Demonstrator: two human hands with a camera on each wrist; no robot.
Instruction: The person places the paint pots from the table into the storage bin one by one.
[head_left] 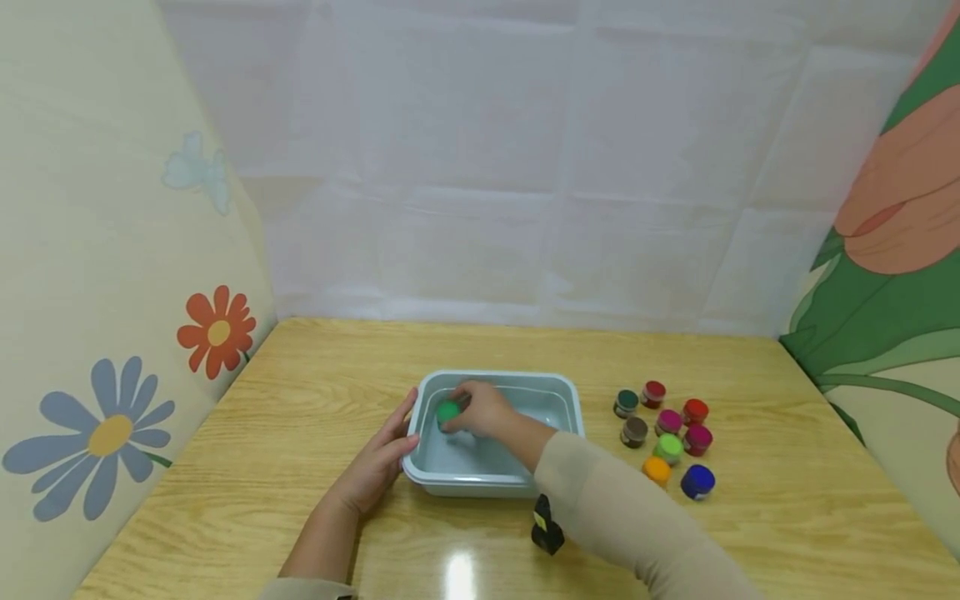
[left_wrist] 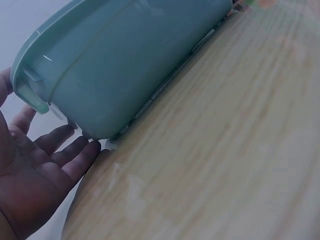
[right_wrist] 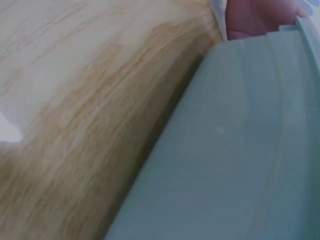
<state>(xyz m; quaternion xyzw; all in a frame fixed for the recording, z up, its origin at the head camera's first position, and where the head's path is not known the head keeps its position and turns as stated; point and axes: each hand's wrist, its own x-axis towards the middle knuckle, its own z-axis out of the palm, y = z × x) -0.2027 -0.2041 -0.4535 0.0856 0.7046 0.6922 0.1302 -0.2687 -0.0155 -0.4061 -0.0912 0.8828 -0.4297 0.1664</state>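
Green jar (head_left: 447, 412) inside tub (head_left: 487, 481) at its left end, tub's long axis left-to-right on desk (head_left: 322, 367); right hand (head_left: 486, 408) pinching jar from its right, left hand (head_left: 377, 465) loosely extended against tub's outside, just beyond jar.

In the head view's lower centre, the right sleeve (head_left: 622, 508) hides the tub's (head_left: 472, 490) near right corner; the right hand (head_left: 487, 410) partly covers the round green item (head_left: 447, 412). The left wrist view's left edge crops the left hand (left_wrist: 37, 172); coloured shapes (left_wrist: 265, 3) at upper right blur.
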